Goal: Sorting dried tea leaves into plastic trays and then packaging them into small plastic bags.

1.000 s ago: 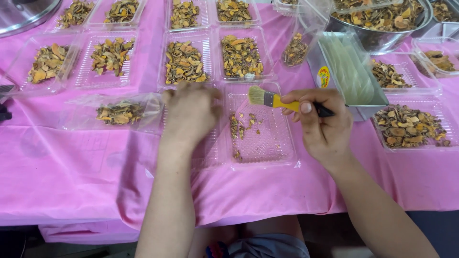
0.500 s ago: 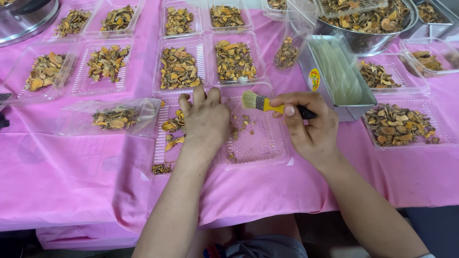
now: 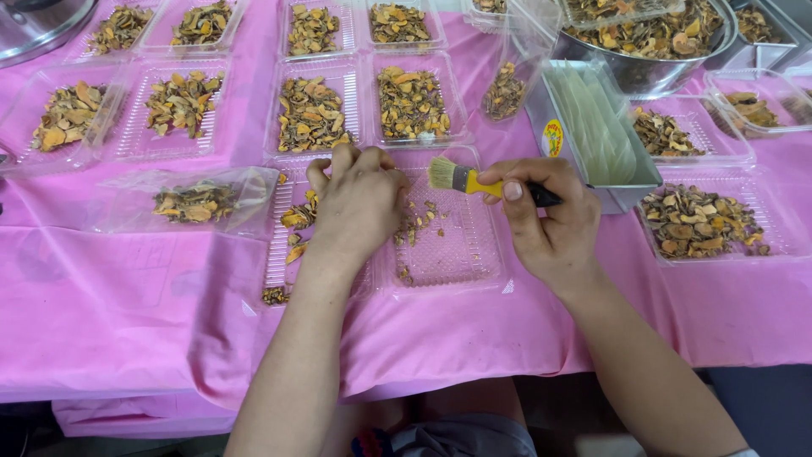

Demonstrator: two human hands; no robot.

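My left hand [image 3: 359, 203] lies palm down with fingers curled on the dried yellow-brown slices in a clear plastic tray [image 3: 283, 254] in front of me. My right hand [image 3: 550, 224] grips a small brush [image 3: 474, 179] with a yellow ferrule and pale bristles, the bristles pointing left over a second clear tray [image 3: 461, 254]. That tray holds only a few scattered crumbs. A clear bag [image 3: 194, 201] with some slices lies left of my left hand.
Several clear trays of dried slices [image 3: 410, 100] stand in rows on the pink tablecloth [image 3: 101, 313]. A metal box of clear bags [image 3: 592, 127] and a steel bowl of slices [image 3: 651, 38] sit at the right; a filled tray [image 3: 698, 222] lies beside my right hand.
My left hand has slid slightly left and down onto the slices in the near tray. The brush in my right hand has stayed over the nearly bare tray.
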